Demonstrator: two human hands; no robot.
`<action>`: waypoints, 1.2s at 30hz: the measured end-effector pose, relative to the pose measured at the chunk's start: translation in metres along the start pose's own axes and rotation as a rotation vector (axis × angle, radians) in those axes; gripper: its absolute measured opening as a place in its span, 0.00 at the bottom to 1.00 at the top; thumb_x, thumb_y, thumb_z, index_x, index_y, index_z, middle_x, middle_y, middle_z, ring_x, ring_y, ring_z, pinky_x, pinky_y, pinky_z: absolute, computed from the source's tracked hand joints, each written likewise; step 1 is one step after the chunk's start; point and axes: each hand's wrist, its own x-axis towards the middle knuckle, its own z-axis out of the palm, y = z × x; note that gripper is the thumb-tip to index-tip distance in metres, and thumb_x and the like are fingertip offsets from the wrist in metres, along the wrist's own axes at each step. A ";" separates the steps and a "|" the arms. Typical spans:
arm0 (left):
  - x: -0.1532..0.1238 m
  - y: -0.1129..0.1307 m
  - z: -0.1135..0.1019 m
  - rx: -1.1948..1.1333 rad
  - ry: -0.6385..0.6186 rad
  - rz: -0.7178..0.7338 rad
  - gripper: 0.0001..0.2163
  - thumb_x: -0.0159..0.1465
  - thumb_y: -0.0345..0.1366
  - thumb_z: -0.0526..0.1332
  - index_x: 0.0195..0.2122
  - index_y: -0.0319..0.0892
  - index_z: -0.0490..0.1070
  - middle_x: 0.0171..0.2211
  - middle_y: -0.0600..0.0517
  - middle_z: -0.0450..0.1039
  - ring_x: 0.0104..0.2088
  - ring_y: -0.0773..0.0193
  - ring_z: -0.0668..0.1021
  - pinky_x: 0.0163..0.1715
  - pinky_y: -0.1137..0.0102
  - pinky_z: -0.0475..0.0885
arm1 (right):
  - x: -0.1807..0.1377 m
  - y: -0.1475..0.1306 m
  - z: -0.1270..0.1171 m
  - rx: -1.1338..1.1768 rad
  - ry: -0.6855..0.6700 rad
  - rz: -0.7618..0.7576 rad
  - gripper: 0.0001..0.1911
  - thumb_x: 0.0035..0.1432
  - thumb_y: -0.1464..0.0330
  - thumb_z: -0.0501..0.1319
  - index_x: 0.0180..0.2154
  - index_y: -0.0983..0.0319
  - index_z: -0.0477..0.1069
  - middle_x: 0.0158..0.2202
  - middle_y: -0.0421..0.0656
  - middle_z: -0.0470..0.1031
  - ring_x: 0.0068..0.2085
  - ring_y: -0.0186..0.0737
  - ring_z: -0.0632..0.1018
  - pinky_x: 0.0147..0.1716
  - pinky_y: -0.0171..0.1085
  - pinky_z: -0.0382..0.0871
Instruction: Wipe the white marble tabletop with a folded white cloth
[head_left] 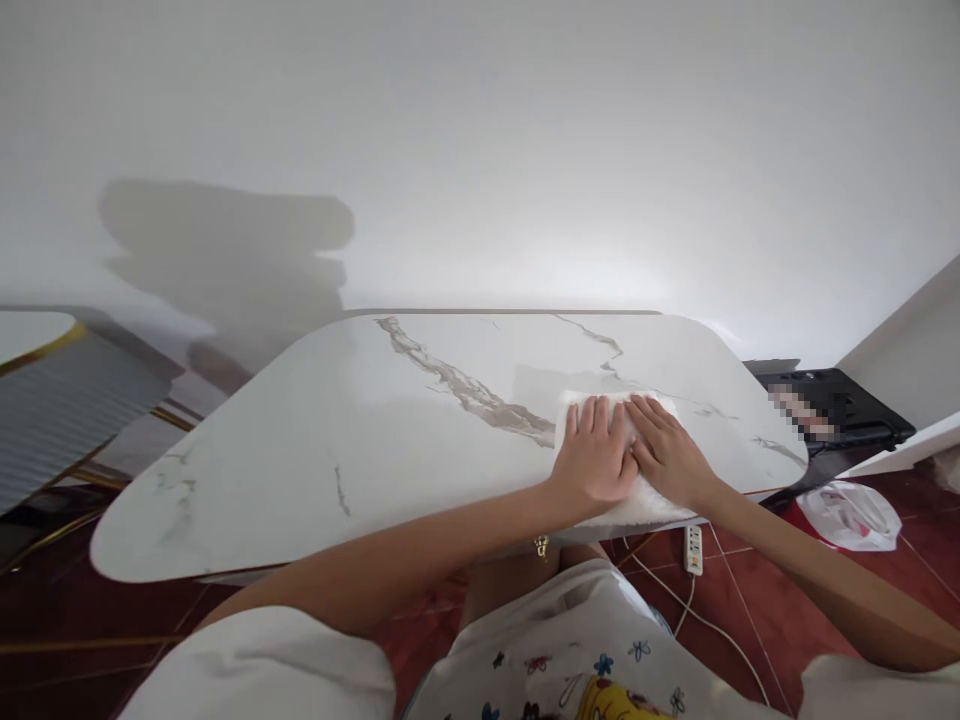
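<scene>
A white, fluffy cloth (643, 505) lies folded on the right part of a white marble-patterned table (262, 470). My left hand (595, 455) rests flat on the cloth, its fingers stretched out towards the wall. Close beside it, my right hand (670, 455) also presses flat on the cloth with extended fingers, angled to the left. The two hands touch or nearly touch near the thumbs. Neither hand's fingers are wrapped round the cloth. Parts of the cloth under both palms are hidden.
Behind the table's far edge rises a white wall (480, 150). A grey ribbed cabinet (75, 420) with gold trim stands at left. To the right are a black case-like object (870, 405) and a whitish plastic bag (855, 515). A power strip (694, 550) hangs by the near edge.
</scene>
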 end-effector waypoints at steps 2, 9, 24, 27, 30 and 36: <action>0.011 -0.003 0.002 -0.009 -0.015 0.002 0.27 0.66 0.39 0.51 0.66 0.34 0.58 0.66 0.35 0.59 0.67 0.42 0.60 0.65 0.44 0.53 | 0.009 0.006 0.001 -0.013 0.001 0.004 0.30 0.65 0.68 0.46 0.66 0.69 0.59 0.68 0.54 0.60 0.70 0.53 0.58 0.66 0.56 0.56; 0.074 -0.041 0.006 -0.038 -0.045 0.003 0.25 0.68 0.38 0.49 0.65 0.36 0.57 0.66 0.38 0.58 0.67 0.47 0.59 0.67 0.50 0.51 | 0.081 0.037 0.014 -0.037 0.024 0.043 0.30 0.64 0.69 0.45 0.65 0.70 0.61 0.67 0.53 0.62 0.68 0.54 0.60 0.65 0.53 0.57; 0.183 -0.122 0.026 -0.028 0.021 -0.069 0.21 0.69 0.38 0.47 0.61 0.38 0.62 0.61 0.40 0.65 0.64 0.49 0.63 0.65 0.54 0.52 | 0.226 0.091 0.049 -0.024 0.051 0.022 0.28 0.64 0.71 0.45 0.63 0.68 0.63 0.66 0.51 0.65 0.66 0.52 0.63 0.64 0.52 0.57; 0.193 -0.133 0.029 -0.029 0.028 -0.081 0.21 0.68 0.38 0.47 0.61 0.40 0.61 0.60 0.41 0.66 0.63 0.50 0.63 0.64 0.54 0.52 | 0.241 0.095 0.053 -0.008 0.048 0.026 0.28 0.64 0.71 0.45 0.63 0.68 0.63 0.66 0.51 0.64 0.66 0.52 0.63 0.65 0.51 0.57; 0.200 -0.140 0.031 -0.019 0.037 -0.089 0.21 0.68 0.37 0.47 0.61 0.41 0.61 0.60 0.42 0.66 0.63 0.50 0.64 0.64 0.54 0.53 | 0.253 0.098 0.057 0.010 0.056 0.015 0.27 0.64 0.71 0.46 0.62 0.67 0.64 0.65 0.49 0.66 0.65 0.51 0.65 0.65 0.51 0.58; 0.210 -0.143 0.036 0.027 0.039 -0.108 0.21 0.68 0.37 0.47 0.59 0.39 0.63 0.58 0.39 0.67 0.60 0.48 0.65 0.62 0.52 0.56 | 0.263 0.105 0.061 0.035 0.052 -0.007 0.27 0.64 0.71 0.46 0.61 0.67 0.65 0.64 0.50 0.68 0.64 0.50 0.66 0.65 0.49 0.57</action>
